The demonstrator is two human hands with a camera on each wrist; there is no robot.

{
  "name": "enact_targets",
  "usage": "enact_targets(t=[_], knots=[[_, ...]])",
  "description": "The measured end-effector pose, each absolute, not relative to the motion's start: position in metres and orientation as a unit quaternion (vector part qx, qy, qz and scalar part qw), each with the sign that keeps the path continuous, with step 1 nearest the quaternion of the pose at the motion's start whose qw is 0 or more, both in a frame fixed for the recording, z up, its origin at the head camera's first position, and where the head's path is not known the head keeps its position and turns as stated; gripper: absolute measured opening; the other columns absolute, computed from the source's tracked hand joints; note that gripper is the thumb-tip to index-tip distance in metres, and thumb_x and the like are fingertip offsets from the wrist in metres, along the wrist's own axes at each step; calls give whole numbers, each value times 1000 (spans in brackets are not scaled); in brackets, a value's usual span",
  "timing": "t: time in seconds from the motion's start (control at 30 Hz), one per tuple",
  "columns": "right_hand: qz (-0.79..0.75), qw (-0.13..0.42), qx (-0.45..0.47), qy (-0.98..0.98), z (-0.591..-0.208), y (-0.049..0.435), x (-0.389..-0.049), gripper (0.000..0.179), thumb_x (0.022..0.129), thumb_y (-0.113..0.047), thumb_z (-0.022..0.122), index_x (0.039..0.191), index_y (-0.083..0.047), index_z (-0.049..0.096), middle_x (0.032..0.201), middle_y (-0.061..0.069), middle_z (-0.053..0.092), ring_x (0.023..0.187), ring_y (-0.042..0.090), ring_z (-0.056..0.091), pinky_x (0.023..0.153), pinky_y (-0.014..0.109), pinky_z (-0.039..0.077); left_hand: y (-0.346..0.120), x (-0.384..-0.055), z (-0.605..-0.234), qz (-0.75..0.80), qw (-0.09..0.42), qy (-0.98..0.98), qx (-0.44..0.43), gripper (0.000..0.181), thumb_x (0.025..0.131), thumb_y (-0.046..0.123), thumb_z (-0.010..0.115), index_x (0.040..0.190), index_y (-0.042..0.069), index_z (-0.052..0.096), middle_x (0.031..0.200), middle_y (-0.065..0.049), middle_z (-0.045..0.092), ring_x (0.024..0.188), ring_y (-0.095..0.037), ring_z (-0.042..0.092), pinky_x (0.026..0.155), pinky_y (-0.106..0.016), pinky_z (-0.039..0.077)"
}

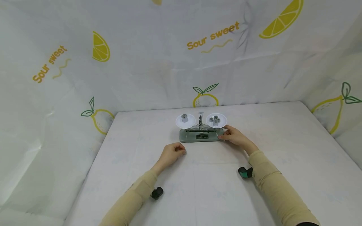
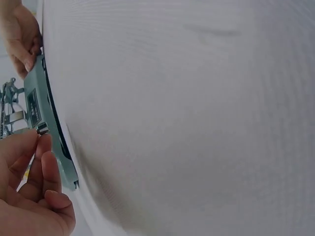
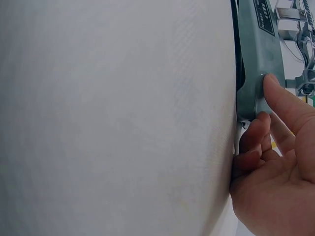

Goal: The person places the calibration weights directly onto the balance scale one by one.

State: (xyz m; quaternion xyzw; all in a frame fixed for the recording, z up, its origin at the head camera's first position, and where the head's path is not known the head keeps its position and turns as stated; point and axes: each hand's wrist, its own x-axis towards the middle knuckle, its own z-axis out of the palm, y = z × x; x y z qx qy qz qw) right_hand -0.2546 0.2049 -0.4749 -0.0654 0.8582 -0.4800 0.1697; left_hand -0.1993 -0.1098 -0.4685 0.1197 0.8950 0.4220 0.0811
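Note:
A balance scale [image 1: 188,137] with a grey-green base and two white pans stands toward the back of the table. On its left pan [image 1: 180,124] sits a metal weight [image 1: 184,118]; the right pan [image 1: 223,120] carries several smaller weights [image 1: 216,122]. My right hand [image 1: 235,137] grips the right end of the base, thumb on the front face and the other fingers around the end, as the right wrist view shows. In front of the left end, my left hand [image 1: 171,153] pinches a small metal weight [image 2: 43,128] between thumb and forefinger, apart from the scale.
A white cloth [image 1: 195,188] covers the table. Behind it hangs a white sheet [image 1: 158,75] printed with lemons and lettering. Dark wrist-worn devices stick out at the left sleeve [image 1: 156,193] and the right sleeve [image 1: 244,172].

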Motion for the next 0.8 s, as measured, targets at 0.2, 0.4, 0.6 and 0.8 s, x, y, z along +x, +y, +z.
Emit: enact_targets(t=[0.2,0.4,0.6,0.8], knots=[[-476,169,-68,861,-475,205,-253,65,88,-27,63,139,-1,32,84,4,49,78,17,44,69,28,37,-114,-198,-454,414,56,899,130,4,86,14,65,87,14,69,83,-2,69,70,-8,52,60,-20,43],[-476,164,-73,861,-475,204,-255,64,89,-27,63,139,-1,33,84,4,49,77,16,45,70,27,37,-115,-200,-430,401,15,905,141,4,87,18,66,87,16,69,84,1,69,75,-9,54,62,-20,40],[-475,161,-75,862,-476,205,-255,64,89,-27,63,139,0,33,84,4,49,77,15,44,69,27,37,-111,-209,-401,410,-41,899,148,6,87,18,66,88,14,69,84,-1,68,78,-13,57,62,-21,40],[-478,160,-74,861,-477,206,-255,64,88,-26,63,138,0,34,84,4,50,77,15,45,69,27,37,-106,-225,-387,389,-90,904,154,8,86,17,65,87,11,70,83,-3,69,73,-14,55,63,-22,39]])
